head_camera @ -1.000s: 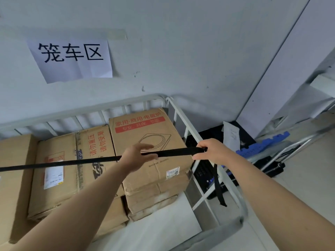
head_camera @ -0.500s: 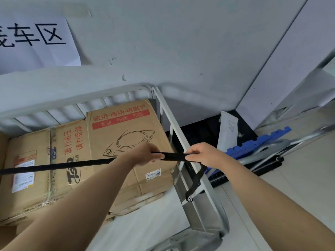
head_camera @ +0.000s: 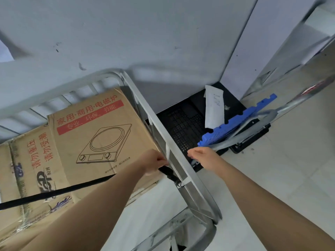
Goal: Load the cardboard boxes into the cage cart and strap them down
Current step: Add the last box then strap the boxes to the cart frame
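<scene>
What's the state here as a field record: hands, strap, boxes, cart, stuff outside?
left hand: grips the black strap near its end, just inside the cart's right side rail
right hand: outside that rail; grip unclear
black strap: runs across the box fronts from the left edge of the view to the left hand; hook end at the rail, attachment unclear
boxes: induction cooker box beside box with red lettering, both inside the cage cart
outside cart: black plastic grid, blue plastic piece, white paper

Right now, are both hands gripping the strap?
No, only the left hand grips the strap; the right hand is beyond the cart rail.
</scene>
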A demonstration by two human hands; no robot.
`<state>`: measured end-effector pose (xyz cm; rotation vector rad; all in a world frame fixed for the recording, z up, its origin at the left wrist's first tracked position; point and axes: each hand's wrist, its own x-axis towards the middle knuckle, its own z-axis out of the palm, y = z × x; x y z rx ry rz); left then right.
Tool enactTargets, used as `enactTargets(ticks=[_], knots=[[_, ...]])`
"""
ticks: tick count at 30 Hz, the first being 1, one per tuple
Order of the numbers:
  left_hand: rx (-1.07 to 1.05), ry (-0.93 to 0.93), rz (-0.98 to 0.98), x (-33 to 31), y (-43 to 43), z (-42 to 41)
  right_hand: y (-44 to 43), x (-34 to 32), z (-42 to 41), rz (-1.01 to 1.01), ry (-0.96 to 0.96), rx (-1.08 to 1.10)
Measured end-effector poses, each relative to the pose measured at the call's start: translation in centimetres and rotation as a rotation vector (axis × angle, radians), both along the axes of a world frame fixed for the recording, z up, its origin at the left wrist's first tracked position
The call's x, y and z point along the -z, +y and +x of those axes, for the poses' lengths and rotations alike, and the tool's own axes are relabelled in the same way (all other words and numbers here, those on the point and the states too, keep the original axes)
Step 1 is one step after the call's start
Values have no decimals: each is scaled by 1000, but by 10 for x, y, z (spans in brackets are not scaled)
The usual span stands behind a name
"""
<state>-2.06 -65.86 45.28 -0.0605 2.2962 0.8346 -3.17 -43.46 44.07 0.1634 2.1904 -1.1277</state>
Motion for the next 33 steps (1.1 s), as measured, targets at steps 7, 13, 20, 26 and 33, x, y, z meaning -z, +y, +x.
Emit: enactTargets(ticks=[7,13,20,26,33], knots=[[-207,-152,-38,20,17,-15,5,26,1,-89,-89,118],[-328,-376,157,30,11,-22,9,35,-4,-129,-144,157],[-283,-369,261,57,13,-20,0,38,-13,-303,-304,205],[-293,-459,391,66,20,-24,-13,56,-22,-311,-395,155],[-311,-485,465,74,22,-27,-10,72,-22,-254,-379,149]])
